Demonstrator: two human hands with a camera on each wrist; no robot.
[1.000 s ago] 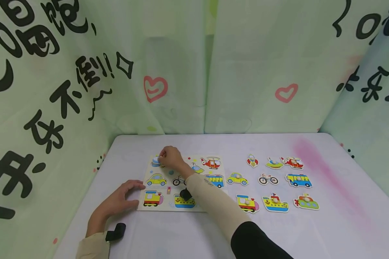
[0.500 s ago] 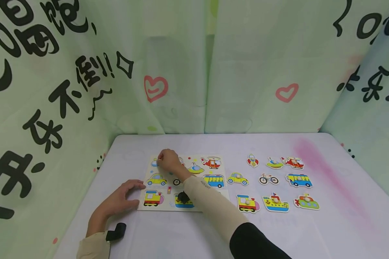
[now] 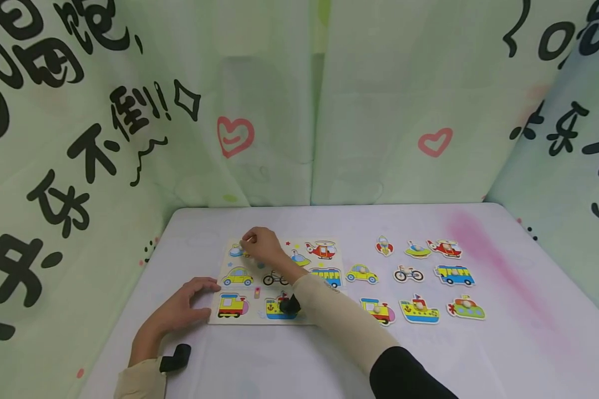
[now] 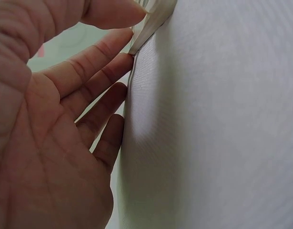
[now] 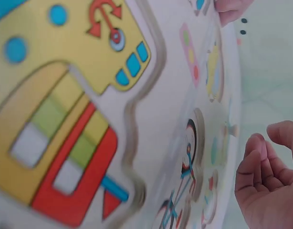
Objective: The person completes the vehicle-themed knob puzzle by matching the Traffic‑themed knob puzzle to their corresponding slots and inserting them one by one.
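A pale puzzle board (image 3: 256, 316) with printed vehicles lies left of centre on the table. My left hand (image 3: 183, 305) rests at its left edge; in the left wrist view the thumb and fingertips touch that edge, the fingers fairly straight. Over the board's far left corner is my right hand (image 3: 264, 246), beside a blue airplane-like shape (image 3: 235, 251) that it partly covers. In the right wrist view a small knob (image 5: 233, 130) stands up from the board, and the right hand's loosely curled fingers (image 5: 253, 167) are apart from it, holding nothing visible.
Loose knobbed pieces lie right of the board: a rocket (image 3: 384, 246), saucer (image 3: 417, 250), helicopter (image 3: 445, 249), car (image 3: 361, 274), bicycle (image 3: 408, 274), bus (image 3: 454, 275), train (image 3: 379, 310), ship (image 3: 419, 311) and submarine (image 3: 466, 308). Curtains (image 3: 269, 183) surround the table.
The right hand makes only small shifts over the far left corner, its fingers lifting slightly. My left hand stays at the board's edge. The head view has turned a little right.
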